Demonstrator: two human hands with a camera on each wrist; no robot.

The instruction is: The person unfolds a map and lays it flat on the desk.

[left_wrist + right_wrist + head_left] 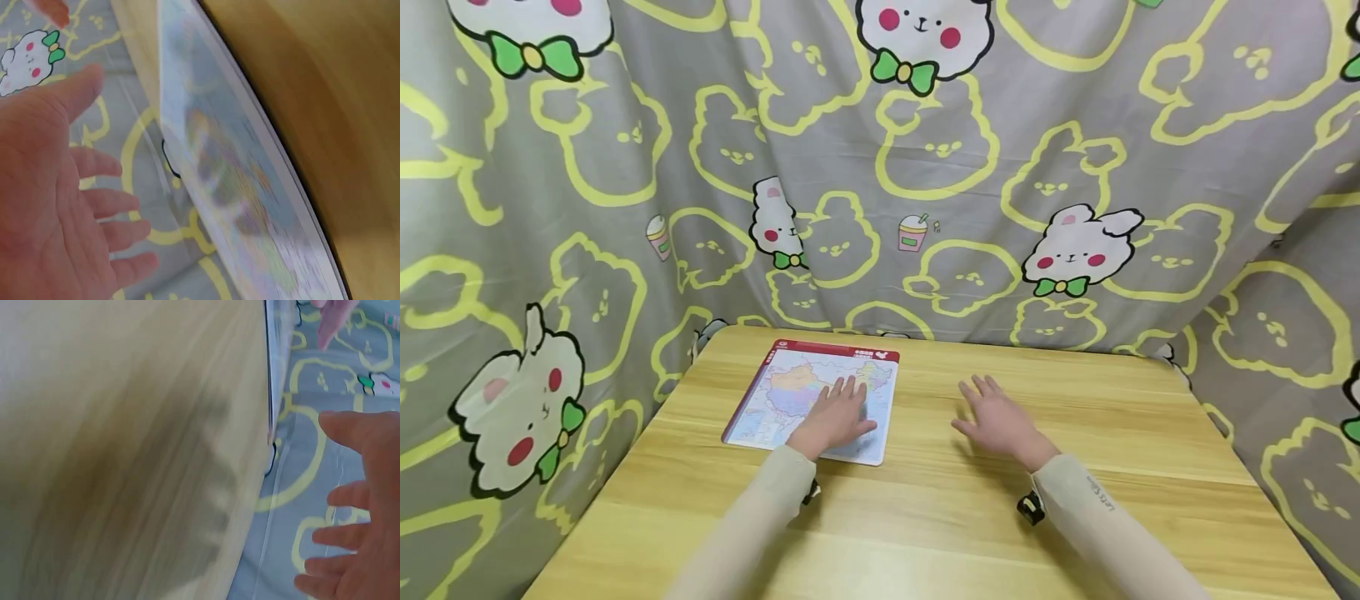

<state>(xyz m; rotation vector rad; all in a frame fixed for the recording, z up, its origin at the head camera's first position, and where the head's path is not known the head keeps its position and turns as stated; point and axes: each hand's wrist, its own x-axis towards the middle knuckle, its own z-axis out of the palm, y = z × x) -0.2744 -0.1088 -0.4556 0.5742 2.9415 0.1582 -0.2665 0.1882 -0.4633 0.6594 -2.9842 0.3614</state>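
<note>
The map (pixel 790 396) lay flat on the left far part of the table (pixel 925 533). The left hand (pixel 837 415) hovered above it, fingers extended and grasping nothing; the right hand (pixel 1000 423), likewise spread and unladen, hung over the wood to the map's right. Its thin edge and glossy, reflecting face suggested a light, fairly stiff sheet, slippery on top and probably not fragile; the left and right edges seemed the best holds.

Red-topped pastel map board (pixel 792 393), yellow wood-grain table (pixel 925 525), grey curtain (pixel 835 150) with yellow outlines
</note>
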